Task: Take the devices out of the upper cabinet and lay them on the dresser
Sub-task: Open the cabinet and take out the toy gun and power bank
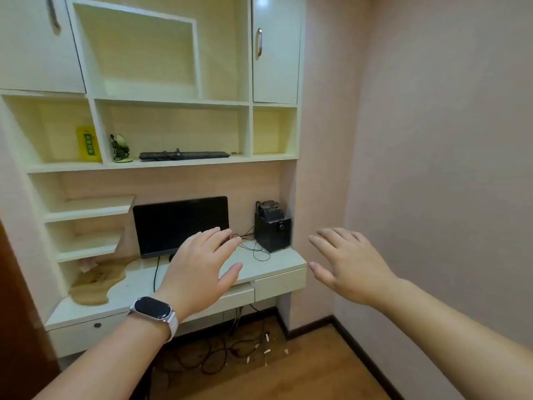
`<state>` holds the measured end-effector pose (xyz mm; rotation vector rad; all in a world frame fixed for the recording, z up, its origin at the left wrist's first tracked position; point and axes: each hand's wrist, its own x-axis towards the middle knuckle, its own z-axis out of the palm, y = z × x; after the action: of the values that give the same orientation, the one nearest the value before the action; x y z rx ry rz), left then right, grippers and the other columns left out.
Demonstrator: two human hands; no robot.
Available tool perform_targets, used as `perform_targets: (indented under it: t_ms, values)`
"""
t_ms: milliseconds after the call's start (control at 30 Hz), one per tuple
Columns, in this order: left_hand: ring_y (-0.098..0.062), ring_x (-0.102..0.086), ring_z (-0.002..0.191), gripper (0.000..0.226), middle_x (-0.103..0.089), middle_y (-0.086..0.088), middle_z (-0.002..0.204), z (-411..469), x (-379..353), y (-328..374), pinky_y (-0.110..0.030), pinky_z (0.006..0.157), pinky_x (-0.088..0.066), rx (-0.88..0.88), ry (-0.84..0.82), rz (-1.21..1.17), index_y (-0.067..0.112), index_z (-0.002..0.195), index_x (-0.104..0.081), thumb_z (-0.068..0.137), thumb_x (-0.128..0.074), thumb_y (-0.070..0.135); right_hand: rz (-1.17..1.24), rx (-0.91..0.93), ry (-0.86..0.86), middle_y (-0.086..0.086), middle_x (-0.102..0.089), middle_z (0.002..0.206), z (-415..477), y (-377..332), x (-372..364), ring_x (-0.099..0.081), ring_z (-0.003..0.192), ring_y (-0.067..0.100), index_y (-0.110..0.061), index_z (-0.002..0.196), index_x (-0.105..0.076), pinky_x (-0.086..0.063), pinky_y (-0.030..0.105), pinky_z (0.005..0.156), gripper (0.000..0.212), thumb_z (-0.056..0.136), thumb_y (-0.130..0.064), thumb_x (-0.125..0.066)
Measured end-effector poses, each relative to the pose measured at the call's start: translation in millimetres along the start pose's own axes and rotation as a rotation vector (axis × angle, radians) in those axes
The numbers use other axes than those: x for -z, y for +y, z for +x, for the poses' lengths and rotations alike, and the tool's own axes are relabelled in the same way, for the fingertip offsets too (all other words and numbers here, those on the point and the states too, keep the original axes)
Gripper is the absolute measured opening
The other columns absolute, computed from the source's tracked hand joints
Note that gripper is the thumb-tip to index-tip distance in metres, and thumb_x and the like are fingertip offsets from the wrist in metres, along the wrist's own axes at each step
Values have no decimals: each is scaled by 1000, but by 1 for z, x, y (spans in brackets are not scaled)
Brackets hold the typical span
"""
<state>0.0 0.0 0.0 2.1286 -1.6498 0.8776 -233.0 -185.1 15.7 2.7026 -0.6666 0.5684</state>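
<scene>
Before the cream wall cabinet [173, 102], left hand [202, 267] and right hand [349, 264] hover spread, empty.
Lift the flat black keyboard [184, 155] level from the shelf with both, onto the pale bench [277, 261].

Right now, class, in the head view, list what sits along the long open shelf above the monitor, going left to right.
yellow packet → small green gadget wrapped in black cord → black keyboard → tiny object at the keyboard's right end, too small to identify.

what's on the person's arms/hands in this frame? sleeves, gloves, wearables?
Both hands are bare, no gloves; left hand, right hand. No sleeves visible on either forearm. The left wrist carries a smartwatch: elongated rounded dark screen, silver case, light-coloured band. The right wrist shows nothing worn.
</scene>
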Motion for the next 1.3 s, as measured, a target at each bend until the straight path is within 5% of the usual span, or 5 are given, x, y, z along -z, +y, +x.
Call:
perform_targets:
  t_ms: [567,1300]
  values:
    - [-24,-55,124,53,-61,-3,132,64,-101,-95,-43,103,-40,-55,-48,-58,22,128,-61,90,-41,52,-32,42,11,2,-60,133,131,-16,-76,-53,124,24,-22,134,-54,-43,41,101,57,92,-56,-36]
    - [-28,-51,126,51,-58,-6,134,311,-249,-68,-47,102,-42,-12,-6,50,17,130,-59,89,-51,48,102,155,325,2,-66,117,327,188,-212,-59,108,26,-17,119,-65,-47,38,86,50,84,-49,-48]
